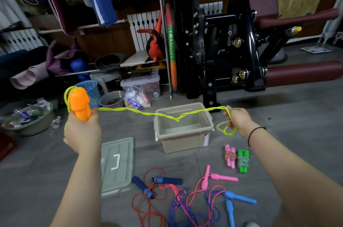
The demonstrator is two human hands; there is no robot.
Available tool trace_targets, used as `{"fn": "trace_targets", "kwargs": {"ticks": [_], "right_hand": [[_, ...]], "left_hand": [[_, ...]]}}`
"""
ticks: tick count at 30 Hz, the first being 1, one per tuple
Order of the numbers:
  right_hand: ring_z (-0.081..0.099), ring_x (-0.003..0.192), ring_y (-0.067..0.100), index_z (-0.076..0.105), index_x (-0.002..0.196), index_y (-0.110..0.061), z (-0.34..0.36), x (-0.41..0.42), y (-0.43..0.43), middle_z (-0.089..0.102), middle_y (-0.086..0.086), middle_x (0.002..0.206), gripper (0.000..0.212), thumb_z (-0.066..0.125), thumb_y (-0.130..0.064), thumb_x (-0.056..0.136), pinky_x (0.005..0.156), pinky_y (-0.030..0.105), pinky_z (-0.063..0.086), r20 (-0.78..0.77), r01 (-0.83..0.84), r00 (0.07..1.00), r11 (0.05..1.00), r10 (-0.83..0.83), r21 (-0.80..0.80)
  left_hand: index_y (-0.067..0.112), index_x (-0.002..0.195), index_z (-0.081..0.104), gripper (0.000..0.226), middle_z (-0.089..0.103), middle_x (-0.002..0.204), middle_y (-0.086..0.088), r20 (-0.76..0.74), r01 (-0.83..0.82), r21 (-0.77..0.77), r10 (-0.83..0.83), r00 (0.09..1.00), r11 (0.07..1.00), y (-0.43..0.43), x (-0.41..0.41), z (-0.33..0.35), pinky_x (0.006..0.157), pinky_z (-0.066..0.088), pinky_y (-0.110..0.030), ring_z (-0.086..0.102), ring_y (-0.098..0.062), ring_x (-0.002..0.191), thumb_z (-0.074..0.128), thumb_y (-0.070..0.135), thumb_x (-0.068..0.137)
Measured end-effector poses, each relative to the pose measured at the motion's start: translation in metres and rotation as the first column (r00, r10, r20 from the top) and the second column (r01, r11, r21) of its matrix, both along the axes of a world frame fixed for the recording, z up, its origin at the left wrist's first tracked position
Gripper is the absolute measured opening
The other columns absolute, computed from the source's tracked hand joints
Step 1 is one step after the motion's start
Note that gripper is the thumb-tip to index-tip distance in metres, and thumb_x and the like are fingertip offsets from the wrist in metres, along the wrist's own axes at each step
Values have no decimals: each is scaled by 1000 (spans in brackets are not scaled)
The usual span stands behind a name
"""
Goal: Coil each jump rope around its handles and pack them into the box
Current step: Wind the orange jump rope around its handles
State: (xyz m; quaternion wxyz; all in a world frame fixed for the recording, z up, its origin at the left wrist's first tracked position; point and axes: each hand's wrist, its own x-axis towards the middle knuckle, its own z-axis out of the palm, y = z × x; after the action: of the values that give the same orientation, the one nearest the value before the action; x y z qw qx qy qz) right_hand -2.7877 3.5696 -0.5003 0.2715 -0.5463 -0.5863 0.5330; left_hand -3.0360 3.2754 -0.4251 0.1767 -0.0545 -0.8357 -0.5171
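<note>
Nearest, loose red, blue and pink ropes (179, 196) lie on the floor (278, 152). Left grip (81, 130) curls round orange plastic handles (79, 105); right grip (239, 121) pinches their yellow-green cord (130, 110) taut (winding looks barely begun). Next: wrap it round, then into the beige plastic box (185, 141) beyond.

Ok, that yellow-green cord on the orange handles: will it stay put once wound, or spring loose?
Probably floppy: the yellow-green cord sags into a dip between the left hand and right hand. Its strands twist round each other, so it may kink. The loop below the right hand holds a rounded shape, hinting at spring.
</note>
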Motion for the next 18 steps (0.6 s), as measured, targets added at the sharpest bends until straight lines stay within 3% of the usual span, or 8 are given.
{"fn": "trace_targets", "kwargs": {"ticks": [2,4,6,8,11,14,16,18], "right_hand": [[60,78,30,65,100,-7,0,-7,-1,62,17,97,39,36,-34,99,83,37,45,239,-13,971,992,-16,122],[49,118,36,50,131,-13,4,-12,-11,51,18,131,42,38,-35,97,100,41,36,427,-57,902,962,-64,265],[46,125,32,47,136,-19,12,-21,-22,50,11,137,42,45,-31,95,103,40,36,312,-130,950,924,13,359],[54,120,22,56,128,-22,27,-33,-42,61,2,127,33,48,-26,96,98,32,42,24,-240,969,905,247,350],[55,118,15,53,131,-24,58,-46,-91,59,-8,128,36,37,-34,100,92,23,41,-237,-465,815,841,529,276],[52,118,11,47,133,-25,74,-54,-127,55,-2,133,40,29,-40,101,99,22,37,-332,-575,682,759,651,305],[57,101,19,52,119,-26,77,-54,-137,65,6,104,32,26,-36,102,97,25,39,-400,-562,647,761,649,324],[57,82,9,58,108,-21,75,-52,-137,64,-11,68,42,20,-37,103,91,29,38,-454,-562,616,763,644,319]], "left_hand": [[10,98,60,34,65,100,-22,-14,59,34,-58,998,998,10,4,-1,90,42,-46,57,-42,97,62,40,83],[12,92,61,35,66,91,-17,-38,163,61,-161,986,985,20,11,-2,82,46,-42,59,-38,89,62,44,79],[14,85,62,27,64,77,-8,-21,338,84,-337,941,938,31,22,0,71,43,-34,59,-30,78,66,40,80],[13,86,66,24,66,72,-2,50,530,122,-539,841,839,42,37,-1,69,46,-32,62,-22,72,70,36,81],[17,92,68,30,73,88,-1,249,746,321,-812,528,584,54,61,-1,89,49,-44,67,-22,94,71,39,72],[18,86,73,17,69,91,-7,347,736,583,-924,158,345,57,81,2,93,46,-47,62,-30,102,68,27,72],[15,82,73,10,67,90,-10,337,704,669,-941,-2,238,55,91,2,86,51,-44,64,-28,92,65,20,78],[14,82,72,10,67,88,-6,315,689,704,-946,-81,175,52,92,-1,87,53,-44,64,-26,88,62,17,83]]}}
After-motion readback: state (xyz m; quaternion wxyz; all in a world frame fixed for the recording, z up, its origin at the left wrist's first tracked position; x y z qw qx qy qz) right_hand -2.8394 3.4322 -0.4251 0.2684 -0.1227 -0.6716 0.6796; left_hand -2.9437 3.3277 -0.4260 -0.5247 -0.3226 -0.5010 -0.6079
